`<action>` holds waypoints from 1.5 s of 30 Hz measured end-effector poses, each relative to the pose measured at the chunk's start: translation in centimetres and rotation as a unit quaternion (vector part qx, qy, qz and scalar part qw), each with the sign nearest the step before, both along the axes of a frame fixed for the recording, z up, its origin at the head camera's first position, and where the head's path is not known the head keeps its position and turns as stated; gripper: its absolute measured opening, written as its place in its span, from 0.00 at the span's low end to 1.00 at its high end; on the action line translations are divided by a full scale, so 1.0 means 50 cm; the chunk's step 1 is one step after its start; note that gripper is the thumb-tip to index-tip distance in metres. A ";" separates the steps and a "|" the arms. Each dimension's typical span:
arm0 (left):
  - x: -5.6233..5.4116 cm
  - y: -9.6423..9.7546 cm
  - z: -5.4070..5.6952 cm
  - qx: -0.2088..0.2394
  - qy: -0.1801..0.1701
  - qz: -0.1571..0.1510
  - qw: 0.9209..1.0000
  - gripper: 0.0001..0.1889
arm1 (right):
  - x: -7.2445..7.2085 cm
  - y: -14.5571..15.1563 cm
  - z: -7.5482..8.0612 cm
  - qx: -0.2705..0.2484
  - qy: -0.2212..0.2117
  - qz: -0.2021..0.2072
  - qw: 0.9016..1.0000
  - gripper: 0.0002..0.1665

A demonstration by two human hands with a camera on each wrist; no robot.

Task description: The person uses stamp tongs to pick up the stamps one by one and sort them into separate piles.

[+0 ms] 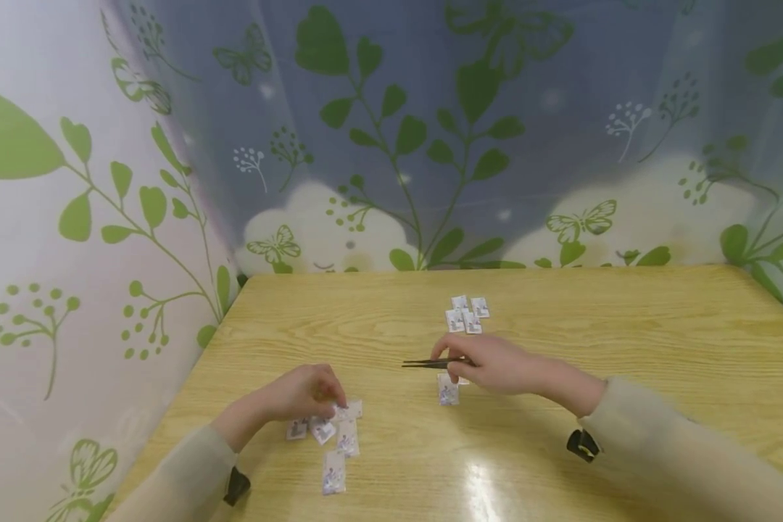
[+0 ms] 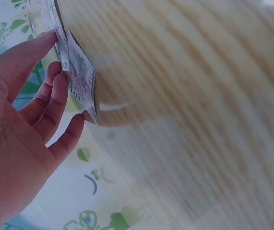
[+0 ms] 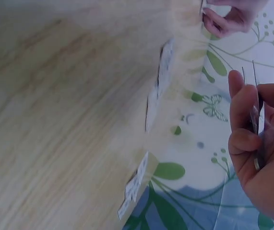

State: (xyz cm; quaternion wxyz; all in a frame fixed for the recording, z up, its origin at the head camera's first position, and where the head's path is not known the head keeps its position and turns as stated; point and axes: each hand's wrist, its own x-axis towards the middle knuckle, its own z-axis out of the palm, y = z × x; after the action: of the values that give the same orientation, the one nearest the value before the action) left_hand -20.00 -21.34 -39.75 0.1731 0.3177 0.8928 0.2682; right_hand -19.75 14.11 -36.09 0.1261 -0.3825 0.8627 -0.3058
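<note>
In the head view my right hand holds a pair of dark tweezers between thumb and fingers. The tweezers point left, their tips slightly apart with nothing between them, as the right wrist view also shows. Beneath that hand lies a small printed packet, with another partly covered beside it. At the lower left, my left hand rests its fingertips at a group of similar packets. Close up, its fingers are loosely bent, with fingertips against the edges of a packet that has a serrated edge.
Several packets lie grouped farther back on the wooden table. One packet lies nearest the front on the left. A curtain with leaf and butterfly prints stands behind the table and along its left.
</note>
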 end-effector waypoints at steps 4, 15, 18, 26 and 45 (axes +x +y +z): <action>0.001 -0.001 -0.001 0.000 -0.004 0.004 1.000 0.10 | -0.001 -0.029 -0.016 0.002 0.009 0.025 1.000 0.13; -0.002 -0.003 -0.005 0.003 0.006 -0.006 1.000 0.10 | 0.006 -0.095 -0.043 0.037 0.003 0.056 0.998 0.10; -0.001 -0.004 -0.005 -0.001 0.010 -0.005 1.000 0.10 | 0.006 -0.110 -0.048 0.056 0.015 0.051 0.997 0.10; 0.000 -0.003 -0.003 -0.003 0.015 -0.002 1.000 0.10 | -0.003 -0.149 -0.063 0.083 0.034 0.046 0.995 0.09; 0.000 -0.005 -0.002 0.002 0.004 0.004 1.000 0.10 | -0.008 -0.177 -0.063 0.077 0.020 0.047 0.996 0.08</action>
State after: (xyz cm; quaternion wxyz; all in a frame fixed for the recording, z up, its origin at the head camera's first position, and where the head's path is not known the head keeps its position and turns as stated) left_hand -19.98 -21.57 -39.84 0.1678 0.3156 0.8941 0.2699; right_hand -20.15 5.27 -39.25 0.1523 -0.4182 0.8671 -0.2240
